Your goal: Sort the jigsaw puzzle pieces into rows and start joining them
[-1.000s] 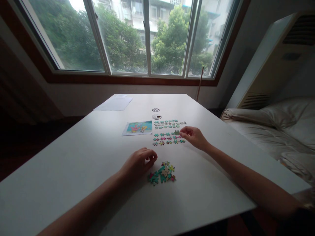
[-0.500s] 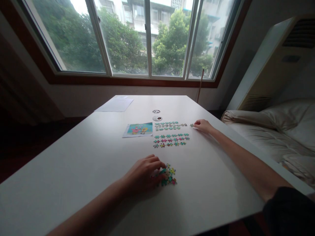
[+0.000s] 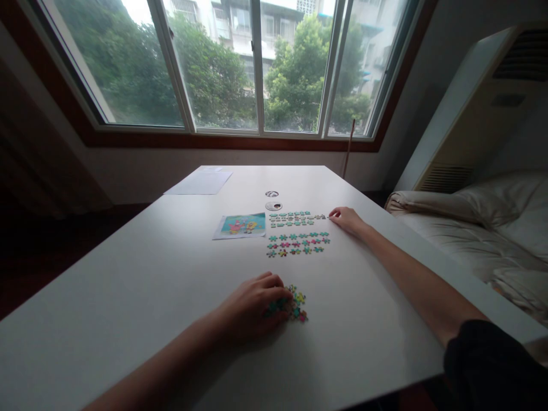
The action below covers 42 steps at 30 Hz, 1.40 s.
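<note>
My right hand pinches a puzzle piece, mostly hidden by the fingertips, at the right end of a row in the upper puzzle rows. Nearer to me, several lower puzzle rows in teal, pink and yellow lie spaced out on the white table. My left hand rests over a loose puzzle pile. Its thumb and fingers are curved and apart, touching pieces at the pile's left side and covering some. A picture sheet with colourful cartoon figures lies left of the rows.
Beyond the rows lie two round black-and-white marks or discs. White papers rest at the far left of the table. A pale sofa stands along the right side, and a window is behind the table.
My right hand has moved slightly left, bringing its puzzle piece up against the row's end. My left fingers have shifted a little over the pile and cover more of its middle.
</note>
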{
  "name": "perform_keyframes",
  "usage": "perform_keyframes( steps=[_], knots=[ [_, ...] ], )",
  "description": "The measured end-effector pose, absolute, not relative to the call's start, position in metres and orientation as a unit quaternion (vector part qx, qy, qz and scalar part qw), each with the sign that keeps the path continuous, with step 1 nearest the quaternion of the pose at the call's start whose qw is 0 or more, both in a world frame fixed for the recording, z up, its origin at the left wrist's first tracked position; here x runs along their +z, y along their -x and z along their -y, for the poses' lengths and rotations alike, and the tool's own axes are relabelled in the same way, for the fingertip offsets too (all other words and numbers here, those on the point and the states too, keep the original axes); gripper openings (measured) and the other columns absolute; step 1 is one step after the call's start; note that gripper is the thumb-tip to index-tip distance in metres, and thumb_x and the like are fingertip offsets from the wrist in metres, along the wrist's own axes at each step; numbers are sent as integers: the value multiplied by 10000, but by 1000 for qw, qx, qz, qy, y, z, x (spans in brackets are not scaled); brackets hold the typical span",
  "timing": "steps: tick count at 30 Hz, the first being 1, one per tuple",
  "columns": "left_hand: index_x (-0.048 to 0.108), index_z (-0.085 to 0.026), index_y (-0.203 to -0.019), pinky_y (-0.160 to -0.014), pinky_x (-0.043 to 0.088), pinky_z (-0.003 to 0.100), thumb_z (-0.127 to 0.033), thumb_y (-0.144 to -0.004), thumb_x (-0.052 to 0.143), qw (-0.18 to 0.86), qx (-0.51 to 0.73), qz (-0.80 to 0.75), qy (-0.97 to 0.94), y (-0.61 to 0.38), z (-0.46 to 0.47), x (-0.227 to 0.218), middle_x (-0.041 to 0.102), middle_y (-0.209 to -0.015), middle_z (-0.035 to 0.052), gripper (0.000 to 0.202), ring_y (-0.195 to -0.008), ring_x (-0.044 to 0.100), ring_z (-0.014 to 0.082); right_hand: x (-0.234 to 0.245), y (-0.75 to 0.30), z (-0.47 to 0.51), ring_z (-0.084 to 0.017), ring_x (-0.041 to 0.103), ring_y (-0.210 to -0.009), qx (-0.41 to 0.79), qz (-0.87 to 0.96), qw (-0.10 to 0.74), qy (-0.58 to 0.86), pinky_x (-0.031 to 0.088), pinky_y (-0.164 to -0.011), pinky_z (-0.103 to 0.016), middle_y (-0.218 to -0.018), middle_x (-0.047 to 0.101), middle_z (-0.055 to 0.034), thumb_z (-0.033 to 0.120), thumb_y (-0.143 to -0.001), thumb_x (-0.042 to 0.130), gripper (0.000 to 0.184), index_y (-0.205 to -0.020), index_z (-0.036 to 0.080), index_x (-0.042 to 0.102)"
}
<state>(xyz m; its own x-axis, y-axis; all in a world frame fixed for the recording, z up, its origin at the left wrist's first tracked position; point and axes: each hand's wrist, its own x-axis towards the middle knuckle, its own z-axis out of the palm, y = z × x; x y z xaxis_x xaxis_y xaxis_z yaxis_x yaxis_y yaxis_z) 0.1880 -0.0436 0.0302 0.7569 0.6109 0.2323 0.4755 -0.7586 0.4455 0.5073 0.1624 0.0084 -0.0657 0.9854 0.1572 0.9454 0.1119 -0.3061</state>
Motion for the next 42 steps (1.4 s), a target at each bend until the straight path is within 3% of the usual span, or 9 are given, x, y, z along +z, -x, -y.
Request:
perform_keyframes(
  steps=[12,17,24,32,38,42],
  knots=[
    [623,-206,-950,-705,429,253,-207,-811,479,182,201,-295,-916,-187,39,25,589,-828,58,200,-793,514,160,12,-496,-152,-143,547,-748,38,751,208,626,378,-694,-237,-862,637,-59,263,-761,522,264,-978,169,640],
    [645,-174,-827,-676,429,231,-200,-831,456,198,271,-324,-884,-186,32,19,620,-769,56,191,-743,539,141,24,-467,-115,-110,512,-645,31,796,248,551,386,-662,-233,-834,612,-41,243,-771,514,197,-903,179,645],
    [642,-148,-778,-581,433,218,-321,-801,495,322,356,-478,-736,-190,28,23,648,-712,26,228,-636,560,127,27,-415,-20,-89,482,-581,150,867,276,388,383,-572,-213,-734,602,-15,239,-787,511,135,-804,185,633],
    [639,-135,-692,-543,408,205,-338,-774,516,363,361,-474,-716,-193,30,28,627,-629,7,251,-578,535,113,33,-391,20,-83,483,-569,248,841,308,370,375,-530,-200,-700,609,-7,316,-770,551,167,-788,169,630],
    [650,-138,-725,-555,420,206,-346,-778,518,379,367,-464,-712,-193,31,25,636,-650,15,251,-602,550,120,29,-388,21,-75,467,-553,261,820,332,385,362,-522,-194,-647,585,5,306,-766,553,167,-733,160,625],
    [636,-155,-952,-559,435,215,-324,-791,499,373,386,-467,-703,-190,29,22,651,-726,30,271,-634,564,126,32,-392,15,-76,449,-542,261,805,344,407,353,-513,-196,-616,571,10,292,-763,545,159,-726,157,620]
  ],
)
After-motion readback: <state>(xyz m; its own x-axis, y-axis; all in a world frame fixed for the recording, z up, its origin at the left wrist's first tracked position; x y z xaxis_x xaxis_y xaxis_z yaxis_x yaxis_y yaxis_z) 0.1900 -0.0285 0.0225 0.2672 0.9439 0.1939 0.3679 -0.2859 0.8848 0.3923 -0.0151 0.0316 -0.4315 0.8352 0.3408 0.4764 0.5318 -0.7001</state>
